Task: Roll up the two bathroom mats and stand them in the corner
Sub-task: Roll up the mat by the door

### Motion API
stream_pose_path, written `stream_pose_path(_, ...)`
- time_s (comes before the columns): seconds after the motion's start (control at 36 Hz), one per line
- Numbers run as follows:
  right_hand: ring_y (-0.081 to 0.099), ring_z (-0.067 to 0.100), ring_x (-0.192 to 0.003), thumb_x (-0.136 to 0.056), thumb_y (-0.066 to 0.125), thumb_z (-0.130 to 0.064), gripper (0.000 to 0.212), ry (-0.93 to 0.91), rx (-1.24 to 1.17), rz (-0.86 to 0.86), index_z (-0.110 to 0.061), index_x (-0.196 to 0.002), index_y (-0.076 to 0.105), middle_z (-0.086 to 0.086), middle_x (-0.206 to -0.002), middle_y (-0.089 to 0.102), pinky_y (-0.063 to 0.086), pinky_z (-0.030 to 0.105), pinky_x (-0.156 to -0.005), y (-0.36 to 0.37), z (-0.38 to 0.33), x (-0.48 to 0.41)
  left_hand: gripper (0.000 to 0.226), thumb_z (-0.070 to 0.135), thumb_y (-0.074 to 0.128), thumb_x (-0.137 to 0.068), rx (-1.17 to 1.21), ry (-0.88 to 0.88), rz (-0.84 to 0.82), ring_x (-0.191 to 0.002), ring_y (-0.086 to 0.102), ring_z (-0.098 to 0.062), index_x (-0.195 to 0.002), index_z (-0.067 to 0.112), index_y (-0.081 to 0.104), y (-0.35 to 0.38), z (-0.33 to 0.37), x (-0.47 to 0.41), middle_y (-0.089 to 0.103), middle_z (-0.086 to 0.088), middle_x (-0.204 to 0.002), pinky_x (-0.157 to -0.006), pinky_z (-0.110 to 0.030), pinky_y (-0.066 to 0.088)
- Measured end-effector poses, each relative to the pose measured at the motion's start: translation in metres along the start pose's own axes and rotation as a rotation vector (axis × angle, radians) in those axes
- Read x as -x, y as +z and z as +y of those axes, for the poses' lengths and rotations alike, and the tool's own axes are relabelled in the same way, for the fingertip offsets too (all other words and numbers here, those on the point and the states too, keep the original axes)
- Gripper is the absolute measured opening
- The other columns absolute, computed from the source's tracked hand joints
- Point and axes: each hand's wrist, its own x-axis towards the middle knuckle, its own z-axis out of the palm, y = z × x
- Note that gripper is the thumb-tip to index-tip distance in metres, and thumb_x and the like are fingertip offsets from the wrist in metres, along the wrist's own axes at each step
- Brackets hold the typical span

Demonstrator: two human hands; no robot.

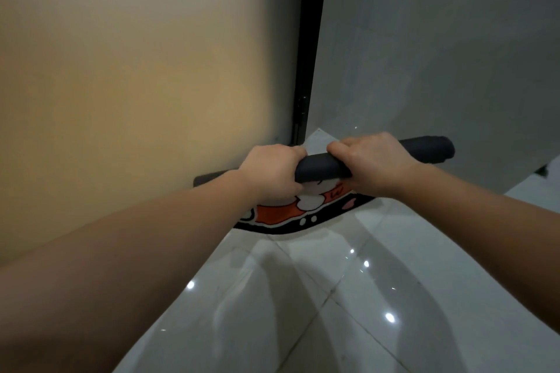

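Note:
A bathroom mat (321, 169) lies on the tiled floor, mostly rolled into a dark grey tube that runs from left to right. Its printed face, orange and white with a black border (291, 215), still shows flat below the roll. My left hand (272, 172) grips the roll left of its middle, fingers curled over the top. My right hand (372, 160) grips it right of the middle in the same way. The roll's right end (430, 150) sticks out past my right hand. I see only this one mat.
A beige wall or door panel (136, 85) fills the left, a black door frame (309, 54) stands behind the mat, and a grey wall (439, 54) is on the right. Glossy white floor tiles (303, 297) stretch toward me.

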Motion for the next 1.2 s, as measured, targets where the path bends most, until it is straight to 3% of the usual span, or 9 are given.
stream_pose_path(0.14, 0.057, 0.015, -0.079, -0.067, 0.072, -0.051, 0.047, 0.142, -0.365, -0.379, -0.036, -0.107, 0.051, -0.011, -0.089, 0.060, 0.046, 0.031, -0.069, -0.009, 0.002, -0.009, 0.031, 0.028, 0.058, -0.082, -0.283, 0.105, 0.198, -0.086, 0.061, -0.026, -0.109, 0.021, 0.047, 0.002, -0.001, 0.005, 0.060, 0.000, -0.102, -0.062, -0.035, 0.041)
stream_pose_path(0.28, 0.062, 0.012, -0.081, -0.066, 0.078, -0.039, 0.039, 0.204, -0.661, -0.461, -0.033, -0.099, 0.057, -0.008, -0.090, 0.065, 0.053, 0.034, -0.075, -0.006, 0.007, -0.009, 0.033, 0.029, 0.057, -0.082, -0.294, 0.123, 0.207, -0.085, 0.060, -0.024, -0.113, 0.022, 0.047, 0.004, 0.001, 0.006, 0.060, 0.001, -0.103, -0.063, -0.035, 0.041)
stream_pose_path(0.39, 0.062, 0.022, -0.082, -0.076, 0.065, -0.038, 0.025, 0.125, -0.293, -0.275, -0.029, -0.097, 0.055, -0.004, -0.084, 0.061, 0.040, 0.030, -0.062, -0.003, 0.000, -0.006, 0.038, 0.042, 0.062, -0.074, -0.150, 0.070, 0.061, -0.088, 0.061, -0.024, -0.106, 0.026, 0.049, 0.002, 0.000, 0.001, 0.062, 0.003, -0.096, -0.063, -0.032, 0.039)
stream_pose_path(0.5, 0.061, 0.023, -0.082, -0.085, 0.053, -0.031, 0.022, -0.047, 0.036, -0.023, -0.024, -0.105, 0.048, -0.003, -0.096, 0.061, 0.034, 0.032, -0.059, 0.002, -0.003, 0.000, 0.043, 0.056, 0.063, -0.071, 0.077, -0.001, -0.134, -0.078, 0.056, -0.018, -0.102, 0.028, 0.053, 0.000, 0.002, 0.000, 0.058, 0.008, -0.085, -0.066, -0.028, 0.039)
stream_pose_path(0.69, 0.055, 0.018, -0.072, -0.084, 0.058, -0.032, 0.025, -0.045, 0.050, 0.027, -0.024, -0.104, 0.046, -0.003, -0.092, 0.059, 0.038, 0.031, -0.055, 0.007, -0.004, 0.000, 0.035, 0.044, 0.068, -0.072, 0.101, -0.025, -0.116, -0.081, 0.059, -0.020, -0.100, 0.028, 0.055, 0.004, -0.002, -0.002, 0.061, 0.005, -0.086, -0.064, -0.028, 0.039)
stream_pose_path(0.83, 0.057, 0.018, -0.079, -0.071, 0.067, -0.049, 0.039, 0.101, -0.261, -0.257, -0.034, -0.103, 0.050, -0.010, -0.084, 0.057, 0.043, 0.031, -0.064, 0.003, 0.000, -0.010, 0.033, 0.030, 0.061, -0.079, -0.155, 0.042, 0.097, -0.089, 0.062, -0.027, -0.108, 0.022, 0.048, 0.007, -0.005, 0.003, 0.063, 0.000, -0.101, -0.066, -0.036, 0.043)
stream_pose_path(0.94, 0.059, 0.015, -0.077, -0.066, 0.075, -0.044, 0.040, 0.157, -0.480, -0.393, -0.033, -0.098, 0.054, -0.009, -0.085, 0.062, 0.049, 0.031, -0.066, -0.001, 0.003, -0.011, 0.036, 0.028, 0.061, -0.080, -0.216, 0.086, 0.151, -0.091, 0.061, -0.025, -0.113, 0.022, 0.047, 0.006, -0.006, 0.006, 0.060, 0.001, -0.107, -0.069, -0.036, 0.046)
stream_pose_path(1.06, 0.060, 0.021, -0.078, -0.073, 0.066, -0.045, 0.029, 0.110, -0.255, -0.229, -0.031, -0.095, 0.053, -0.005, -0.083, 0.062, 0.046, 0.033, -0.064, 0.002, -0.002, -0.007, 0.042, 0.035, 0.065, -0.075, -0.144, 0.068, 0.081, -0.091, 0.061, -0.025, -0.111, 0.025, 0.046, 0.006, -0.007, 0.002, 0.062, 0.003, -0.103, -0.066, -0.035, 0.046)
stream_pose_path(1.2, 0.061, 0.024, -0.082, -0.083, 0.056, -0.034, 0.030, -0.066, 0.081, 0.008, -0.021, -0.107, 0.047, 0.001, -0.098, 0.061, 0.033, 0.031, -0.056, 0.008, -0.005, 0.003, 0.053, 0.044, 0.074, -0.069, 0.108, 0.018, -0.180, -0.087, 0.060, -0.018, -0.114, 0.031, 0.050, 0.004, -0.008, -0.001, 0.064, 0.007, -0.099, -0.069, -0.029, 0.044)
